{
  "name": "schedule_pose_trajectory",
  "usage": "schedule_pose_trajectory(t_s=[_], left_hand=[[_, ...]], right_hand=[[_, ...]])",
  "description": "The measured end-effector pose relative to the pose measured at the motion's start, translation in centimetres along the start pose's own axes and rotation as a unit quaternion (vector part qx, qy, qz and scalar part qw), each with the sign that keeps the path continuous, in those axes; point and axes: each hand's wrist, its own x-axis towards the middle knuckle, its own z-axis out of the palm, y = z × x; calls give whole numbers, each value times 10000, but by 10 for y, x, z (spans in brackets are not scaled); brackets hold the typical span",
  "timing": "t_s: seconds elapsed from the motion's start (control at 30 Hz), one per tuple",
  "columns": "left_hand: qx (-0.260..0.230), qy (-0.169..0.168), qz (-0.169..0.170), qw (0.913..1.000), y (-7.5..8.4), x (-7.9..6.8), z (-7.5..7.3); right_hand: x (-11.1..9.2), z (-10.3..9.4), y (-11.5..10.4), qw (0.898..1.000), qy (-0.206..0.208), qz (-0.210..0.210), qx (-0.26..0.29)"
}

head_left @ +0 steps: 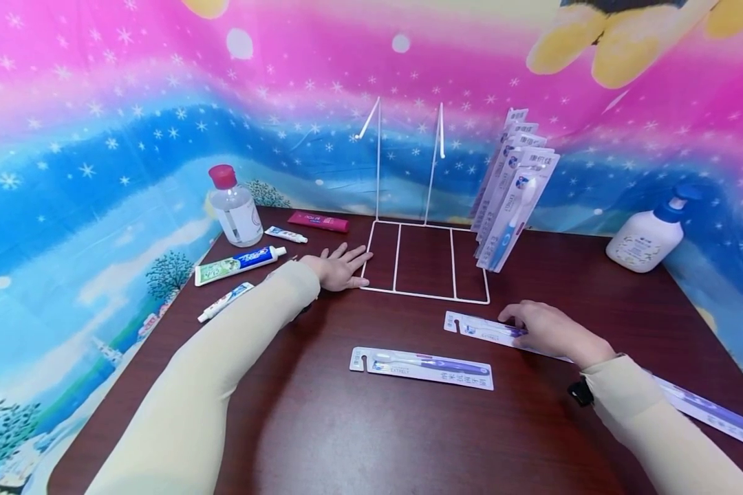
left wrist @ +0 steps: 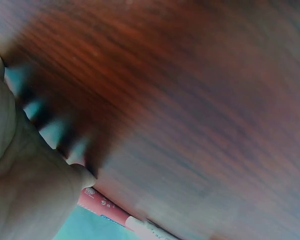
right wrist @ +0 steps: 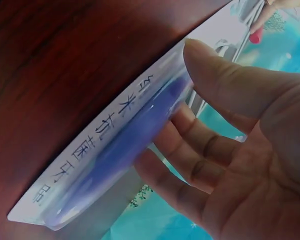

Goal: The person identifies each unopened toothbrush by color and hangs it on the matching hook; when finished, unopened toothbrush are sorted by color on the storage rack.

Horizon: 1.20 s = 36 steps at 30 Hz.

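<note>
My left hand [head_left: 340, 268] lies with fingers spread at the left side of a white wire display rack [head_left: 397, 258], its fingertips and thumb by the base frame. My right hand [head_left: 554, 330] grips a packaged purple toothbrush [head_left: 483, 330] on the table. In the right wrist view the thumb [right wrist: 202, 57] is at one edge of the pack [right wrist: 125, 135] and curled fingers are at the other. Another packaged toothbrush [head_left: 421, 378] lies in front of the rack, and a further pack [head_left: 712, 412] is partly behind my right forearm. Several toothbrush packs [head_left: 514, 213] hang on the rack's right side.
Toothpaste tubes [head_left: 238, 265] and a clear bottle with a red cap [head_left: 238, 216] are at the left. A white pump bottle [head_left: 644, 237] stands at the back right. Two bare hooks [head_left: 442, 130] rise from the rack. A patterned cloth [head_left: 322, 69] encloses the dark wooden table [head_left: 347, 440].
</note>
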Motion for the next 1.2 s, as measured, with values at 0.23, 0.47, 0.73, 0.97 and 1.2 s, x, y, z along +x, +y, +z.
schedule_pose_trajectory(t_s=[0.23, 0.47, 0.73, 0.97, 1.2], left_hand=[[-66, 78, -6, 9999, -6, 8, 7], [27, 79, -5, 10000, -10, 13, 11], [5, 95, 35, 9999, 1, -1, 0], [-174, 176, 108, 9996, -4, 2, 3], [-175, 143, 87, 9997, 0, -1, 1]], right_hand=[[-3, -1, -2, 9996, -37, 43, -279], [-12, -10, -15, 9995, 48, 14, -320], [-20, -47, -60, 9882, 1298, -225, 788], [-7, -76, -102, 9485, 2485, -331, 1934], [26, -91, -125, 9327, 2802, -452, 2227]])
